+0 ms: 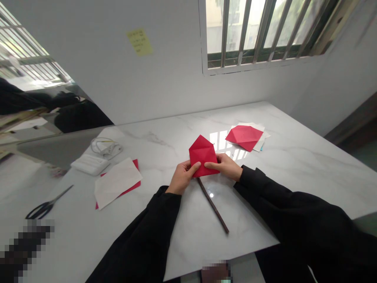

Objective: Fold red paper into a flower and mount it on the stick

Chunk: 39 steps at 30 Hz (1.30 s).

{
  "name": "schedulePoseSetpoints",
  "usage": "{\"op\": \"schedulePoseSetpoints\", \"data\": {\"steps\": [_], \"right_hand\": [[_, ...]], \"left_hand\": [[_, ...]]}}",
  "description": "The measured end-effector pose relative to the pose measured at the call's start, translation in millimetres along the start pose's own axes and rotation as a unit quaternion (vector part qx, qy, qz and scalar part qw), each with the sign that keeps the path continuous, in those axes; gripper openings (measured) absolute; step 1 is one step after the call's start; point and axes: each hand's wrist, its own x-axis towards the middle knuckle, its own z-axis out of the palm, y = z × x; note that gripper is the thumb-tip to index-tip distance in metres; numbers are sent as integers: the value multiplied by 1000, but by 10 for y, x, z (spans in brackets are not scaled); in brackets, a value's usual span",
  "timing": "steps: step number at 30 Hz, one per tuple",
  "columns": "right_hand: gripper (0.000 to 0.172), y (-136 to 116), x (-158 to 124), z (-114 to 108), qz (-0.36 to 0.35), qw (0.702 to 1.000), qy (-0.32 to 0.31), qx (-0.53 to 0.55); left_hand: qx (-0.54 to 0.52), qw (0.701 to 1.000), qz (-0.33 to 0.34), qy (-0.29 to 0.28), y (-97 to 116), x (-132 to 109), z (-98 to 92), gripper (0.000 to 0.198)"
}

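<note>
Pinching seen at lower edge of folded red paper (202, 155): left hand (183, 177) & right hand (225, 166) both closed on it, thumbs on top. Paper was held over table (294, 157) centre; contact w/ tabletop couldn't be told. Peak was pointed away from person, twd window wall; long axis ran near-to-far. Bottom corners were hidden by fingers. Thin dark stick (212, 204) was laid just below, upper end lost under paper.

A plain room: white walls, barred window (259, 31), marble table (294, 165), sticky note (140, 41).
</note>
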Motion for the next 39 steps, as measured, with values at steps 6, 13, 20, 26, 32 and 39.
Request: {"op": "schedulePoseSetpoints", "data": {"steps": [6, 13, 20, 26, 32, 39], "right_hand": [[47, -21, -12, -18, 33, 995, -95, 12], [47, 1, 4, -27, 26, 992, -126, 8], [48, -1, -4, -25, 11, 992, -122, -9], [47, 14, -2, -20, 11, 993, -116, -5], [49, 4, -6, -10, 15, 993, -116, -10], [50, -34, -32, 16, 13, 996, -92, 4]], "left_hand": [[-50, 998, 9, 24, 115, -9, -56, 54], [-56, 997, 27, 36, 150, 14, -138, 38], [14, 999, 46, 7, 218, -33, -112, 26], [60, 998, 30, 11, 214, -48, -64, 33], [65, 996, 55, 23, 191, -36, -59, 53], [71, 996, 48, 11, 216, -53, -72, 68]]}}
